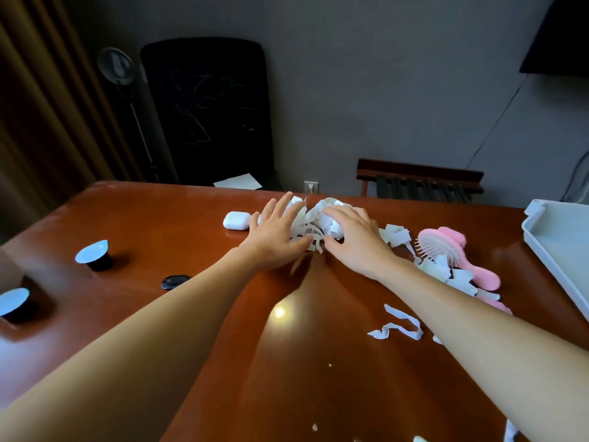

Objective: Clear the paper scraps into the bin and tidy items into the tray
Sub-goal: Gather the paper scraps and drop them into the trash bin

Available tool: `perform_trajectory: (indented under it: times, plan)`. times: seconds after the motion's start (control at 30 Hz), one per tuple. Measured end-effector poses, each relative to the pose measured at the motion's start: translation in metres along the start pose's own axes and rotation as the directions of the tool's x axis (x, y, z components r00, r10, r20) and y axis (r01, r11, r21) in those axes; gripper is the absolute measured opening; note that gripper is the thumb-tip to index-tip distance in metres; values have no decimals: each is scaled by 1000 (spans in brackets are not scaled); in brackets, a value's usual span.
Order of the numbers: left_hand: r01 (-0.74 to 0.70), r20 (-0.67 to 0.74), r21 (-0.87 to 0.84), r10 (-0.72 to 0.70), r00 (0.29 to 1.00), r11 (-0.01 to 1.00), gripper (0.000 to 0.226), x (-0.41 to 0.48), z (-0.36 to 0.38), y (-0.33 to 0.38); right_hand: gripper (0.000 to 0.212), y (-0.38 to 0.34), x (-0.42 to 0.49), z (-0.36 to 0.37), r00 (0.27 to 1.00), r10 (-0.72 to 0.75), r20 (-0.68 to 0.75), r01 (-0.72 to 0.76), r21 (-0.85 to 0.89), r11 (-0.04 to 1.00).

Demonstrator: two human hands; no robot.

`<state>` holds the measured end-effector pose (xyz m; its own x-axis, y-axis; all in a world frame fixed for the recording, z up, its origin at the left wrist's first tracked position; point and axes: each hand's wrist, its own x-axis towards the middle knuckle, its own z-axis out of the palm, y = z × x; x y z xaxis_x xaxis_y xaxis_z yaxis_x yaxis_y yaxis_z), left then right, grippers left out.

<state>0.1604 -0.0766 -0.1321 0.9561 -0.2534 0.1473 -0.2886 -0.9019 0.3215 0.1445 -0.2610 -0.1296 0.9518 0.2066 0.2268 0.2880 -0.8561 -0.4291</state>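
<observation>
Progress looks slight, as I judge it: nothing has reached the tray (561, 250), and the bin is out of view, so whether any paper is in it cannot be told. Most scraps (314, 218) lie heaped near the far edge of the table (191, 314), about mid-width, and both hands are on that heap. The left hand (274, 237) presses its left side with fingers straight and spread, holding nothing. The right hand (357, 240) arches over the right side, with fingers bent down onto the paper and thumb tucked under at the near side, so it seems to be gripping a bunch. More paper trails right from the heap and lies over a pink brush (446, 247) near the right edge. A loose strip (398, 323) sits nearer the front, with small bits toward the front edge. Still to be tidied, by my reading: the brush, a white case (236, 220) touching or just beside the left hand, a small black thing (174, 281) left of centre, and two lidded cups, one (94, 255) toward the left edge, the other (14, 303) at that edge. The tray sits at the right edge, partly cut off; the part shown holds nothing. Both cups are sealed, so their contents are hidden.
</observation>
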Motion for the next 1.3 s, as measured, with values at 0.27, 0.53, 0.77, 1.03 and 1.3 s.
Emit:
perform_trajectory:
  times: [0.27,0.53,0.77,1.03,1.3]
  plan:
    - [-1,31,15,0,1000,1000,58,7,17,-5,42,7,0,1,994,-71,-86,67,-54,996]
    - [-6,-14,28,7,1000,1000,39,-25,11,-1,44,0,-14,-11,998,-64,-16,63,-82,995]
    - [8,-28,21,-7,1000,1000,38,-36,6,6,39,-1,-18,-19,996,13,-86,-15,-26,1000]
    - [14,-7,3,-14,1000,1000,65,-29,4,9,45,23,-21,-32,996,75,-42,-79,-92,993]
    - [27,133,8,-28,991,1000,54,-32,15,11,53,34,-38,-32,973,181,146,-172,-73,982]
